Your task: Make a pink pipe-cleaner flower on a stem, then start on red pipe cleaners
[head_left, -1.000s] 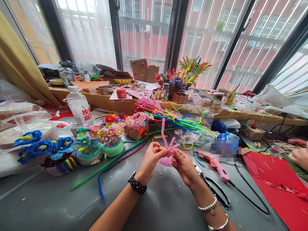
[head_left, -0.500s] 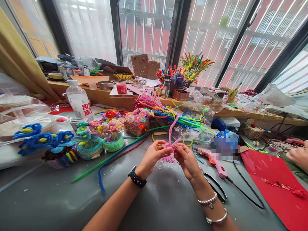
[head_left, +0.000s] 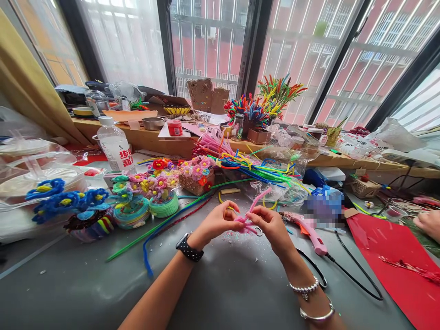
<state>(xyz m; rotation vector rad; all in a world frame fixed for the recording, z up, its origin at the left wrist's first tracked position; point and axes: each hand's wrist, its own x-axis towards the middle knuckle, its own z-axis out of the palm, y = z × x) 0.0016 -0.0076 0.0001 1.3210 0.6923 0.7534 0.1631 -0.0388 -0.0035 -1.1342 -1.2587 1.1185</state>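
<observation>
A pink pipe cleaner (head_left: 248, 223), bent into loops with one long end sticking up to the right, is held over the table between both hands. My left hand (head_left: 220, 221) pinches its left side between thumb and fingers. On the right, my right hand (head_left: 270, 225) grips it near the base of the upright end. Fingertips hide part of the bent middle. Small glitter-like specks lie on the grey tabletop (head_left: 227, 284) beneath and around the hands.
Pipe-cleaner flower pots (head_left: 164, 204) and blue flowers (head_left: 68, 199) stand at left. Loose coloured pipe cleaners (head_left: 254, 166) lie behind the hands. A pink glue gun (head_left: 314, 236) with its cord and red sheet (head_left: 392, 256) are at right, near another person's hand (head_left: 428, 224).
The upright pink end has tilted to the right, and the pink loops have turned. My right hand has shifted slightly right, with fingers now at the upright end's base. The view has moved a little.
</observation>
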